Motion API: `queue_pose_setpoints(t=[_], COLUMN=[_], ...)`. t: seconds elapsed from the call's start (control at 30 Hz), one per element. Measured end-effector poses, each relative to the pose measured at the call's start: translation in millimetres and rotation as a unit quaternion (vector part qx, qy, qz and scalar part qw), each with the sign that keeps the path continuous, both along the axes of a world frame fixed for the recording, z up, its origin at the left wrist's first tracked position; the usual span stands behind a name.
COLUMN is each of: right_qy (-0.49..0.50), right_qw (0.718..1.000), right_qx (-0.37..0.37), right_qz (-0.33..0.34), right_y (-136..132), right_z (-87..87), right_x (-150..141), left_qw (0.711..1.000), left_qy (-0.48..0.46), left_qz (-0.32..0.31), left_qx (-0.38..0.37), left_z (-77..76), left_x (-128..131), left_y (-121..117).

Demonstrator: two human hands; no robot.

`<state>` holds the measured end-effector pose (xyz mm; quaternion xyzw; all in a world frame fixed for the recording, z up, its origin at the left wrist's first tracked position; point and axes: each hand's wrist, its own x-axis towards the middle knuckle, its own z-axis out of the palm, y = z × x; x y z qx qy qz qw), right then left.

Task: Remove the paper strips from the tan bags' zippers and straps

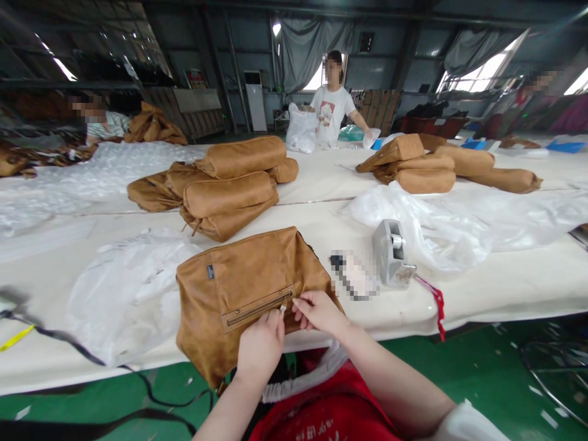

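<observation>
A tan leather-look bag (252,263) lies on the near edge of the table, with a small dark label and a zipped front pocket facing up. Over the pocket's zipper (257,308), my left hand (261,346) is closed in a pinch at the small pale zipper pull (283,306). My right hand (316,311) is beside it at the zipper's right end, thumb and fingertips pressed together. Whatever sits between the right fingertips is too small to make out. Both hands rest close to the bag's lower front.
Folded tan bags (229,196) lie behind, and more tan bags (427,165) at right. A grey tape dispenser (392,254) stands right of a blurred object. Clear plastic bags (133,288) and bubble wrap (114,168) lie left. A person (333,110) stands across the table.
</observation>
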<state>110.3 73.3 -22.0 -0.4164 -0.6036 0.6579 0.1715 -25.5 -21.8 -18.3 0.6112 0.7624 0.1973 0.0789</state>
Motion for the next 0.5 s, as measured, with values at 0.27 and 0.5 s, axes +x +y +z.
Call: queue_pose_setpoints(t=[0.27, 0.5], right_qy=[0.0, 0.076], right_qw=[0.998, 0.997], right_qx=[-0.011, -0.026], right_qz=[0.054, 0.006], right_y=[-9, -21], right_z=[8.2, -7.0], right_x=[-6, -8], left_qw=[0.985, 0.996], left_qy=[0.152, -0.082], left_qz=[-0.056, -0.008], left_qx=[-0.065, 0.034], left_z=[-3.6, -11.1], left_x=[8, -2], left_y=[-3, -6])
